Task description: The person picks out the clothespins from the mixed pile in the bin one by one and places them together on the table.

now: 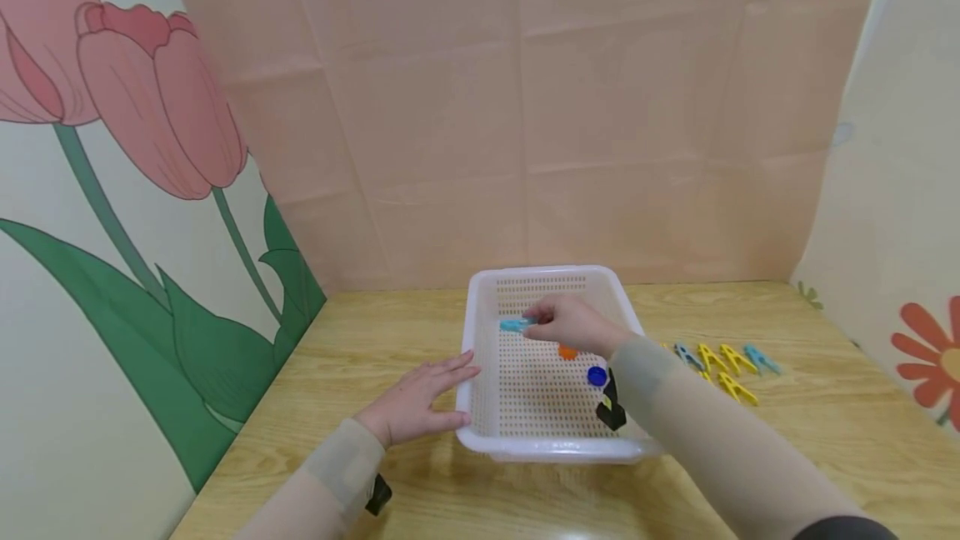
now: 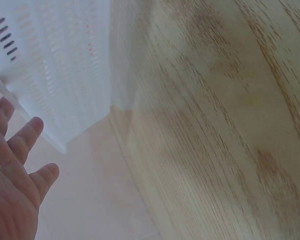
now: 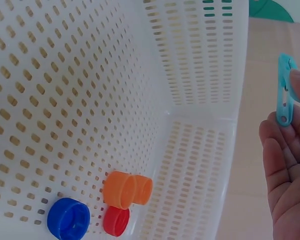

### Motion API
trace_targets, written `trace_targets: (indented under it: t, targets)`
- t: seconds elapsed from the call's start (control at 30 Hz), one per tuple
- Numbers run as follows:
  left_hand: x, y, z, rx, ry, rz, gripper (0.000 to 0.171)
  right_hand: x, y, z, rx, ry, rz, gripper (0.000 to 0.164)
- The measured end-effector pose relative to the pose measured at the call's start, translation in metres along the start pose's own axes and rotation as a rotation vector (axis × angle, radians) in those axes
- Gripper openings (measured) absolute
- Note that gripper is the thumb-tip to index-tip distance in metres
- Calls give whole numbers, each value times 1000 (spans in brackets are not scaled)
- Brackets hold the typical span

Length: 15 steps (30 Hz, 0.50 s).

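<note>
Over the white plastic basket (image 1: 551, 447), my right hand (image 1: 573, 323) pinches a light blue clothespin (image 3: 285, 90) between thumb and fingers. My left hand (image 1: 423, 398) rests at the basket's left rim with its fingers spread and fairly straight; the left wrist view shows its fingertips (image 2: 32, 127) right at that rim. Inside the basket lie a blue bottle cap (image 3: 68, 219), a red cap (image 3: 116, 221) and orange caps (image 3: 120, 190). In the head view the right forearm covers part of the basket's right side.
Right of the basket, several yellow clothespins (image 1: 737, 388) and blue ones (image 1: 762, 359) lie on the wooden table (image 1: 405, 315). A pinkish-brown sheet (image 1: 525, 107) hangs behind the table. Walls painted with flowers stand on both sides.
</note>
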<state>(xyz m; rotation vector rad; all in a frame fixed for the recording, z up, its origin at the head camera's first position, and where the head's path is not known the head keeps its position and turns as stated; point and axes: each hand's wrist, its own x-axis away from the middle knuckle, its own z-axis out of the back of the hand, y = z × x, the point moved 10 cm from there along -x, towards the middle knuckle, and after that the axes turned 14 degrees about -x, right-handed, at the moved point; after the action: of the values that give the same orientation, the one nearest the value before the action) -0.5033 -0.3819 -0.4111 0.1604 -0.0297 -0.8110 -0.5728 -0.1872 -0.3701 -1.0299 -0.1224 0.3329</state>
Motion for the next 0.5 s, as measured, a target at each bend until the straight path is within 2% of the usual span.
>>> trace_targets:
  t: [0.23,0.5]
  targets:
    - [1,0,1,-4,6,-3,71,0,-8,5,29,9,33,29]
    - [1,1,2,-14,7,-2,72,3,-14,11,2,0,9,29]
